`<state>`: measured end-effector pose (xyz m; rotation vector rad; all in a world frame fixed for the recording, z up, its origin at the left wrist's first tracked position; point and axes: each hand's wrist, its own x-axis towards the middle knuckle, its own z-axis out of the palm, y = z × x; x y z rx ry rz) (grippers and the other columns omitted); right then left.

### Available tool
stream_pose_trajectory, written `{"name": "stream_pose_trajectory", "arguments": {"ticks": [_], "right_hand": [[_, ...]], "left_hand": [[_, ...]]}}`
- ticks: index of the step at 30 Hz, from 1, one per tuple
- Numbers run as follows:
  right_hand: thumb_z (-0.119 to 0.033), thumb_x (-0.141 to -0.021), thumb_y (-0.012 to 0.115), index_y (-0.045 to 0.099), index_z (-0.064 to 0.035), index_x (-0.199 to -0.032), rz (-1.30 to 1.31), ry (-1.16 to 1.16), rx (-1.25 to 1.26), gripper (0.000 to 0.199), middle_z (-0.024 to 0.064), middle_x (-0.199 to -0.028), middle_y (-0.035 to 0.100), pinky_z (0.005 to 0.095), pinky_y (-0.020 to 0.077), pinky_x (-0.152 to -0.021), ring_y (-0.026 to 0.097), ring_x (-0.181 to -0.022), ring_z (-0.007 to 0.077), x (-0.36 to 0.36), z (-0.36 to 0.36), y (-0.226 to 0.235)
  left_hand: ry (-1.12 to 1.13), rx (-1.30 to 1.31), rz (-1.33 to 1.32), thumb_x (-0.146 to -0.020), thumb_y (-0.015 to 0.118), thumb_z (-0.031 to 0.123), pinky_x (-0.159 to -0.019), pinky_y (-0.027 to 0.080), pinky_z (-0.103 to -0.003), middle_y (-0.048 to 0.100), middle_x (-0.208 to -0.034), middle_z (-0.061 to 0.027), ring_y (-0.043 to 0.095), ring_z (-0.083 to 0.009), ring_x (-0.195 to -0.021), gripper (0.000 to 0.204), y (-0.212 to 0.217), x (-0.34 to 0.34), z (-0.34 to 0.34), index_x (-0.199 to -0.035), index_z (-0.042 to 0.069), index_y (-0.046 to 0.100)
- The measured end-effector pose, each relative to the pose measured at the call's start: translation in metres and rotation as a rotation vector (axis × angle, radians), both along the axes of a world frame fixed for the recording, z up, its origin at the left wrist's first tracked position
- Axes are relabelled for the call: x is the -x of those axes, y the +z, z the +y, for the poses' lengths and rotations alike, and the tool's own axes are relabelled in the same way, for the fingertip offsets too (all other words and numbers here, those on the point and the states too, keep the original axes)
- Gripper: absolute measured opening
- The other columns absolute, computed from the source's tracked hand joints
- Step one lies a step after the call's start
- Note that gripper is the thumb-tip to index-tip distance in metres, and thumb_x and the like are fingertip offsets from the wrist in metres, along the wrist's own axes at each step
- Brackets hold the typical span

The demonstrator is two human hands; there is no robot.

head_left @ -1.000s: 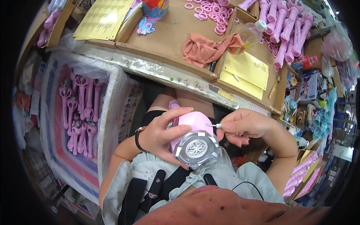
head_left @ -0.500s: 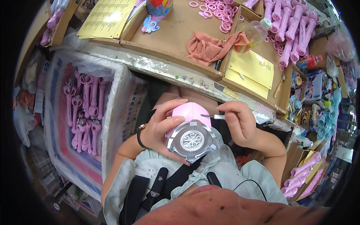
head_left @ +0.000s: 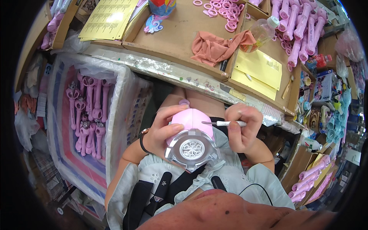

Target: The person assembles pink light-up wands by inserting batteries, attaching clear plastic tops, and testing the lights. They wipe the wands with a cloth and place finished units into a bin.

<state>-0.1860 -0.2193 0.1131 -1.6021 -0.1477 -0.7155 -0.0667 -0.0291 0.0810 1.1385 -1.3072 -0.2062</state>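
My left hand (head_left: 164, 128) grips a pink toy part (head_left: 190, 119) with a silver, ornamented round face (head_left: 191, 148), held over my lap just below the workbench edge. My right hand (head_left: 242, 128) pinches a thin white-handled tool (head_left: 226, 123), a fine brush or pick, whose tip rests on the pink top of the toy. A dark band sits on my left wrist (head_left: 142, 138).
The cardboard-lined workbench (head_left: 172, 36) carries an orange cloth (head_left: 216, 44), pink rings (head_left: 222, 8), pink wand handles (head_left: 299, 27), a clear bottle (head_left: 262, 34) and yellow sheets (head_left: 260, 69). A bag-lined bin (head_left: 115, 115) of finished pink wands (head_left: 87, 111) stands at my left. Cluttered boxes crowd the right.
Both hands and the toy have shifted slightly up and toward the bench. The tool tip has moved along the toy's pink top.
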Motion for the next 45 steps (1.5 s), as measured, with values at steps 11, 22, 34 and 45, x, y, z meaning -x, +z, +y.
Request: {"name": "stream_pose_trajectory", "arguments": {"ticks": [11,22,34,45], "right_hand": [[-0.007,-0.093,0.048,0.037,0.0044,-0.128,0.118,0.099,-0.082,0.039,0.0113,-0.111,0.054,0.0236,0.041,-0.071,0.05,-0.077,0.0101,0.003,-0.003,-0.004],[-0.017,-0.094,0.05,0.041,0.0027,-0.121,0.18,0.01,-0.073,0.034,0.0039,-0.08,0.046,0.0208,0.0349,-0.058,0.042,-0.063,0.0079,-0.001,0.002,0.004],[0.002,-0.091,0.046,0.04,0.0022,-0.121,0.216,0.271,-0.255,0.03,0.007,-0.102,0.05,0.0237,0.0397,-0.07,0.046,-0.075,0.0078,-0.002,-0.003,0.01],[-0.003,-0.091,0.049,0.043,0.0002,-0.12,0.318,0.087,-0.249,0.03,0.0015,-0.085,0.047,0.0201,0.0348,-0.067,0.041,-0.073,0.0068,-0.004,-0.013,0.016]], "left_hand": [[0.132,-0.119,-0.055,-0.057,0.089,0.031,-0.086,0.054,-0.042,0.036,-0.126,-0.0298,0.056,-0.0384,-0.105,0.097,0.004,0.002,0.001,-0.131,0.019,0.026],[0.126,-0.101,-0.017,-0.061,0.087,0.023,-0.088,0.054,-0.043,0.033,-0.128,-0.0278,0.053,-0.0404,-0.111,0.092,-0.002,0.003,0.001,-0.13,0.02,0.026],[-0.189,0.064,0.183,-0.058,0.088,0.032,-0.099,0.042,-0.049,0.024,-0.141,-0.0318,0.042,-0.0453,-0.125,0.084,0.008,-0.009,-0.008,-0.122,0.014,0.037],[-0.172,-0.044,0.197,-0.064,0.081,0.044,-0.095,0.043,-0.044,0.044,-0.128,-0.0287,0.051,-0.038,-0.115,0.084,-0.001,-0.027,-0.011,-0.127,0.004,0.045]]}}
